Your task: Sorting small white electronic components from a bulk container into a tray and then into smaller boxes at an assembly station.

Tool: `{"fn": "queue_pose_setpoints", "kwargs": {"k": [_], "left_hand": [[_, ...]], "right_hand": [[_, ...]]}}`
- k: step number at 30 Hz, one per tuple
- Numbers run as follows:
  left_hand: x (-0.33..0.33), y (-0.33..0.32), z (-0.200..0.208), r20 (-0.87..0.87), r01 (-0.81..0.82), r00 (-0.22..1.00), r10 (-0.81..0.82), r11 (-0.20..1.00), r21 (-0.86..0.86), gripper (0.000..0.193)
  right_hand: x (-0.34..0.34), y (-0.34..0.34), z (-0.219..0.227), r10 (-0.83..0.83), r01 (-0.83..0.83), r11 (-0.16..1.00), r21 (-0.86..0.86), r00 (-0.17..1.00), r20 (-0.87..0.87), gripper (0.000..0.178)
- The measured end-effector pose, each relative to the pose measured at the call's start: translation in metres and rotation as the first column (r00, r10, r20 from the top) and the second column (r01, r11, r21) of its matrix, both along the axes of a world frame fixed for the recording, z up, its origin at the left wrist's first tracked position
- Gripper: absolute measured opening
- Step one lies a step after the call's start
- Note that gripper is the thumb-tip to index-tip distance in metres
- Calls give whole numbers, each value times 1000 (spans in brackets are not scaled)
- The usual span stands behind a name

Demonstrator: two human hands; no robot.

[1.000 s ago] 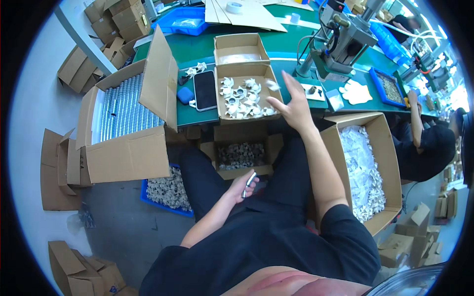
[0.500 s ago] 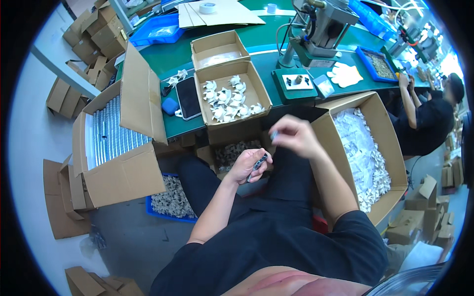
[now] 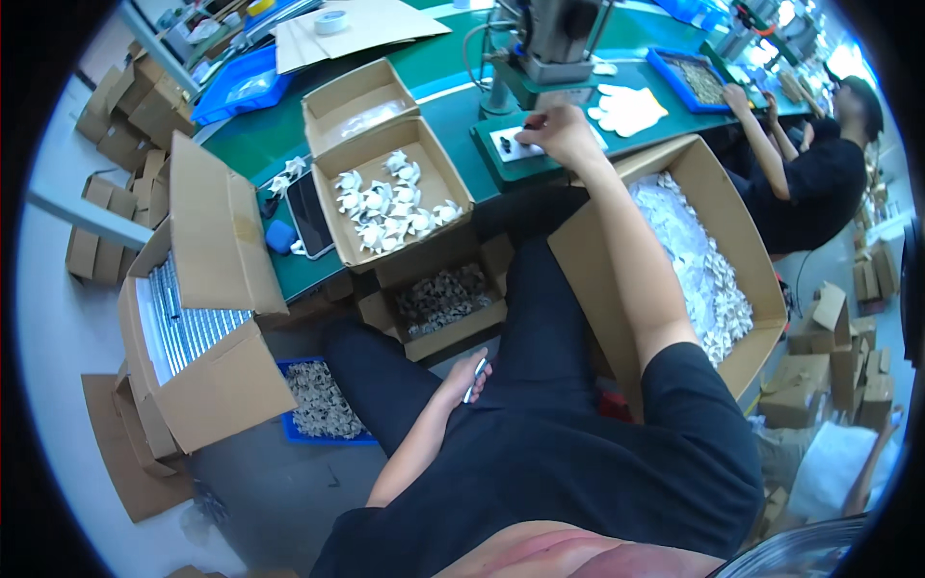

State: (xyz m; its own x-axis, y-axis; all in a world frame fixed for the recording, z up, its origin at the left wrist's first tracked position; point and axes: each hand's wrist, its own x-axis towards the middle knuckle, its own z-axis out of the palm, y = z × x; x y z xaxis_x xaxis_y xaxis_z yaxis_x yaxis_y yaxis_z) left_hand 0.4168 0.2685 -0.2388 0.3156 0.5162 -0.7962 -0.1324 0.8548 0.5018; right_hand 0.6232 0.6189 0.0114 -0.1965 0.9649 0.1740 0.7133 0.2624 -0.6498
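My left hand (image 3: 461, 381) is low, near my lap, its fingers closed round a slim silvery rod-like piece (image 3: 475, 380) that sticks out past them. Further up, my right hand (image 3: 567, 137) reaches to the white fixture plate (image 3: 501, 147) on the green base of a bench press (image 3: 559, 46). Its fingertips are pinched over the plate, by the small dark parts there; what they hold is too small and hidden to name. Left of the press base, an open cardboard box (image 3: 445, 173) on the bench edge holds several white finned rotors (image 3: 381, 204).
A large carton (image 3: 602, 279) of white parts stands at my right. Leftward lie a phone (image 3: 310, 217) and a carton (image 3: 226, 385) of metal rods. Boxes of grey parts (image 3: 443, 299) sit below the bench. White gloves (image 3: 626, 111) lie right of the press; a co-worker (image 3: 819, 188) sits beyond.
My right hand has gone from near my left hand up and forward to the fixture plate. My left hand has dropped toward my lap, still holding its piece. The view has shifted right.
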Motion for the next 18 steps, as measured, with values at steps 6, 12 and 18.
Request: {"fn": "queue_pose_setpoints", "kwargs": {"k": [6, 12, 18], "left_hand": [[6, 19, -23, -242, 179, 960, -143, 974, 136, 53], [-6, 28, -34, -311, 354, 903, -297, 924, 143, 53], [10, 60, -65, -341, 454, 854, -393, 883, 120, 53]], "right_hand": [[83, -15, -11, -107, 93, 963, 254, 993, 40, 42], [427, -225, -160, -292, 499, 859, -111, 658, 694, 33], [418, -336, -198, -310, 516, 828, -221, 748, 586, 30]]}}
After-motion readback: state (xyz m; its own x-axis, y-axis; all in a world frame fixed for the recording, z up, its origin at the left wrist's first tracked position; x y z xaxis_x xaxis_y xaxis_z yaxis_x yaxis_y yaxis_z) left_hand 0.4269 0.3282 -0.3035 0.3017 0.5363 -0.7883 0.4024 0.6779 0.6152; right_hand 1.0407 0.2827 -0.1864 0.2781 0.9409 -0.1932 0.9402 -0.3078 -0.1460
